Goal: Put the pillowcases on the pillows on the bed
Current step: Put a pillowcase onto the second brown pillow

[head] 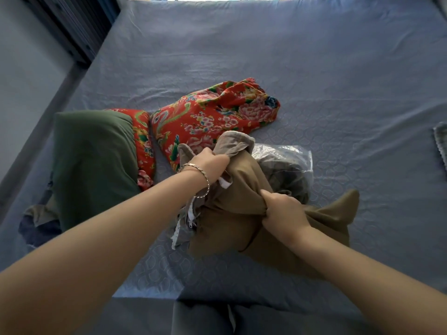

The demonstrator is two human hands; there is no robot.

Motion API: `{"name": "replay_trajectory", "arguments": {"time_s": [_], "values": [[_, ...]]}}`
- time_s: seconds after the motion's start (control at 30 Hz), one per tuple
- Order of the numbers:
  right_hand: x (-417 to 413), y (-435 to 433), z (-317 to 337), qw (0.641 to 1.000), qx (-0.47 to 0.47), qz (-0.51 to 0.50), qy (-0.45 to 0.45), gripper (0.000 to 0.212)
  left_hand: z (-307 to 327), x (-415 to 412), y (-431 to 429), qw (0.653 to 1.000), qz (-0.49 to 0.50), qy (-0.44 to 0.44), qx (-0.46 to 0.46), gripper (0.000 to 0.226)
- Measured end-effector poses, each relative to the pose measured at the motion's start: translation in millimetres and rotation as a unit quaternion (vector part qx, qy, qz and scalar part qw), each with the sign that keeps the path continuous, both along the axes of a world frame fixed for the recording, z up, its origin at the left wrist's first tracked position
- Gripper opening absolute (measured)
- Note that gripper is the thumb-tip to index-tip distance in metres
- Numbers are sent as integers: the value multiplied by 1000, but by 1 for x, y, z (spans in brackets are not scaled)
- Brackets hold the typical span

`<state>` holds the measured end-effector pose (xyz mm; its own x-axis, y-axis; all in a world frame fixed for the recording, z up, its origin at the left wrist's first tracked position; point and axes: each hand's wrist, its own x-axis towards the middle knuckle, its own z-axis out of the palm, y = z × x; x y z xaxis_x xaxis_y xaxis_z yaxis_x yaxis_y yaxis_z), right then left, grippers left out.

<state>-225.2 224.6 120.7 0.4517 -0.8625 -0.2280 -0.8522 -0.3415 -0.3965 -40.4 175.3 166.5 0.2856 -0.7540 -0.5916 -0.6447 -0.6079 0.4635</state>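
Forearms [121, 228] stretched over the bed [266, 56], my left hand [208, 163] clenches the grey pillowcase [235, 143] while my right hand [281, 213] squeezes the bunched brown pillow [242, 228] lying near the edge, which may spring back out if I loosen.

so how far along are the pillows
No pillow looks finished. The left hand grips the grey pillowcase, the right hand the tan pillow, mostly uncovered. Still to do: the green pillow, largely bare, and the red floral pillowcase loose on the bed.
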Motion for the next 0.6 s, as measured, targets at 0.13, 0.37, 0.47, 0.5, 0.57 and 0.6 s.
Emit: {"name": "replay_trajectory", "arguments": {"time_s": [0.13,0.37,0.47,0.5,0.57,0.6], "values": [[-5,1,1,999,-9,46,19,39,-1,0,0,987,-131,-91,-10,47],[-10,9,7,987,-79,143,-14,41,-3,-13,-12,976,-63,63,-197,17],[-14,5,9,994,-58,70,-63,38,-5,-34,16,944,-257,20,-205,28],[-15,4,11,995,-27,7,-92,39,-7,-38,28,920,-298,-26,-254,36],[-20,5,12,984,15,-88,-154,53,-6,-41,44,865,-321,-53,-381,41],[-22,6,11,978,21,-109,-175,65,-7,-41,48,832,-341,-53,-435,36]]}}
